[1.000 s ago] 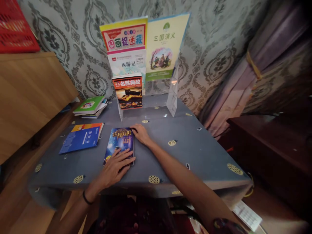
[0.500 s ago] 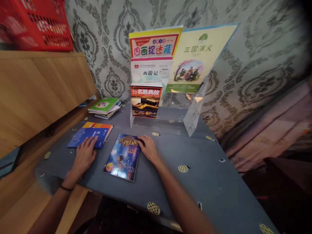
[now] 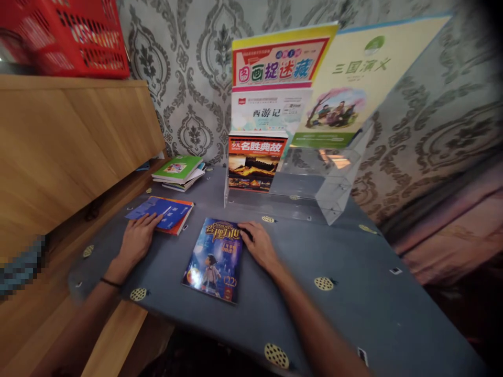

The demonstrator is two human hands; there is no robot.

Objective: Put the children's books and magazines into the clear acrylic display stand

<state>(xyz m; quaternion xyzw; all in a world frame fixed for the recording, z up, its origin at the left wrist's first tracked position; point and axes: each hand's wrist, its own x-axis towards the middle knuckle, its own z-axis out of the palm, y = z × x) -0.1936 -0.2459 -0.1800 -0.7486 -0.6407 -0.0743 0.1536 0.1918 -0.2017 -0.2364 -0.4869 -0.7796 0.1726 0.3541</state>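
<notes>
A dark blue paperback (image 3: 214, 262) with a cartoon figure on its cover lies flat in front of me. My right hand (image 3: 259, 246) rests on the tablecloth beside it, fingertips touching its upper right edge, fingers loosely bent and not wrapped round it. To the left, a blue book (image 3: 167, 212) lies over an orange-covered book (image 3: 184, 224), which shows along its right side. My left hand (image 3: 137, 238) is open, its outstretched fingers lying on the blue book's near edge.
A clear acrylic stand (image 3: 334, 196) at the back holds several upright books, including a cream one (image 3: 353, 68) and a black-and-red one (image 3: 255, 165). A small stack of books (image 3: 178, 170) sits back left, near a wooden cabinet (image 3: 78, 136) topped by a red basket (image 3: 86, 39).
My left hand has shifted the blue book away from me over the orange one. The whole view has moved closer and to the left. My right hand stays at the paperback's edge.
</notes>
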